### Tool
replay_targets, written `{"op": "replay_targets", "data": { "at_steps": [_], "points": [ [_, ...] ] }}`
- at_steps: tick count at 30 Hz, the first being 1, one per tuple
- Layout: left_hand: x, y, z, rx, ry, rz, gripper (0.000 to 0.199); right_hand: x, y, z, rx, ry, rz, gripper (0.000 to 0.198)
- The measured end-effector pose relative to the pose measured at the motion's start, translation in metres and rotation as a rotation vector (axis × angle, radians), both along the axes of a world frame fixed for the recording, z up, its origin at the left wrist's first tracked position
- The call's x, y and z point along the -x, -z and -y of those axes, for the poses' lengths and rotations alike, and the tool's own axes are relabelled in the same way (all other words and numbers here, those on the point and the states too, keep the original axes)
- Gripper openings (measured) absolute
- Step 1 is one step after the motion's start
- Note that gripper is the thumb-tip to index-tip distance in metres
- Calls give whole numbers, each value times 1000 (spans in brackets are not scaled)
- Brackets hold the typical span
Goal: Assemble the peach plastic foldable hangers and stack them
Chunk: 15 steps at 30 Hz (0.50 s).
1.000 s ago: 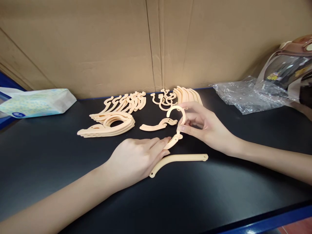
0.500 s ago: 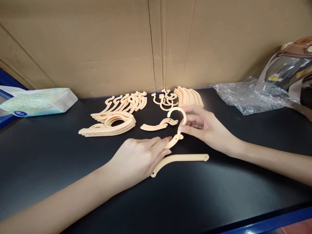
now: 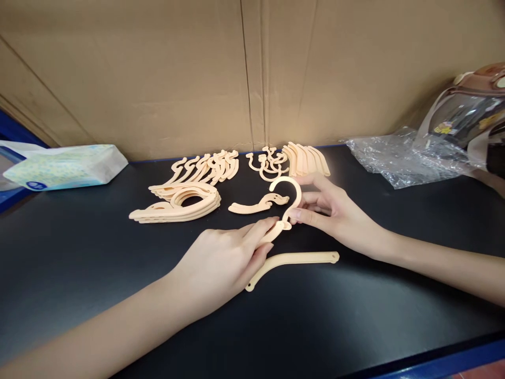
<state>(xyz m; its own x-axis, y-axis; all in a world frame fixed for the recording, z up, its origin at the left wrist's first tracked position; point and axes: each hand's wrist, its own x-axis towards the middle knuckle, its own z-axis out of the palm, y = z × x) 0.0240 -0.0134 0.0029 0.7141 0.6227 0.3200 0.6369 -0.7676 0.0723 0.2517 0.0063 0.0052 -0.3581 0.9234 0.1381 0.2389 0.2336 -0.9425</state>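
Note:
My left hand (image 3: 221, 263) is closed on a cream plastic hanger arm (image 3: 272, 232), most of it hidden under the fingers. A hanger hook (image 3: 296, 192) meets the end of that arm, and my right hand (image 3: 325, 208) pinches the hook's stem between thumb and fingers. Whether the two parts are locked together I cannot tell. Below my hands a curved hanger bar (image 3: 294, 258) lies on the black table (image 3: 355, 326), one end close to my left hand. Another hanger piece (image 3: 252, 207) with a shaped end rests just behind the hook.
Stacked folded hangers (image 3: 177, 210) lie to the left. Behind them are several hanger arms (image 3: 205, 167), loose hooks (image 3: 266, 163) and a row of curved bars (image 3: 307, 159). A tissue pack (image 3: 67, 166), crumpled clear plastic (image 3: 390, 155) and a clear bottle (image 3: 461, 113) flank them.
The hook and hanger arm have shifted slightly left, and the hook leans a little more. Both hands keep their hold. The whole view has moved down slightly.

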Motion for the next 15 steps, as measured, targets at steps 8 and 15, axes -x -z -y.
{"op": "replay_targets", "data": {
  "at_steps": [8, 15],
  "points": [
    [17, -19, -5, 761, -27, 281, 33, -3, 0, 5, -262, -123, 206, 25],
    [13, -16, -14, 1154, -108, 542, 30, -5, -1, 12, -676, -365, 530, 37]
  ]
}}
